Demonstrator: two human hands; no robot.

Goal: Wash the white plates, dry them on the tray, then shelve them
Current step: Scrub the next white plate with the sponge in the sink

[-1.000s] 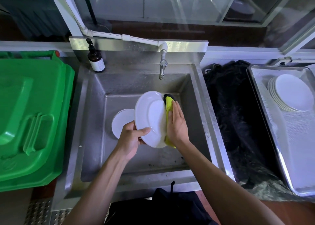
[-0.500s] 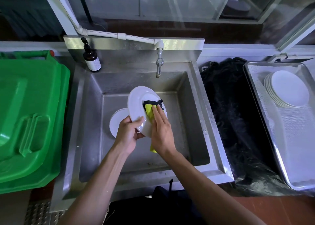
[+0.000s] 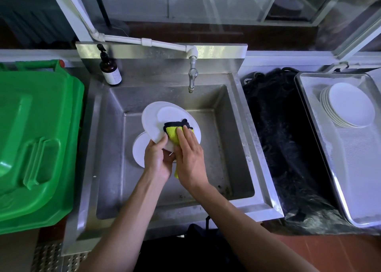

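Over the steel sink (image 3: 243, 148), the left hand (image 3: 157, 160) grips a tilted white plate (image 3: 156, 119) by its near rim; the right hand (image 3: 190, 156) presses a yellow cloth (image 3: 173, 134) flat against its face. Another plate (image 3: 139, 150) lies in the basin below. Washed plates (image 3: 350, 105) are stacked on the tray (image 3: 350, 199), right. A brown pump bottle (image 3: 109, 69) stands behind, label unreadable; green bin (image 3: 31, 137) left

Both forearms are bare right up to the frame's edge, no sleeves showing. Left hand (image 3: 157, 158) and right hand (image 3: 190, 156) carry no gloves, rings or watch. Down at the bottom, dark clothing (image 3: 185, 249) covers the torso, with a small black loop at its top.
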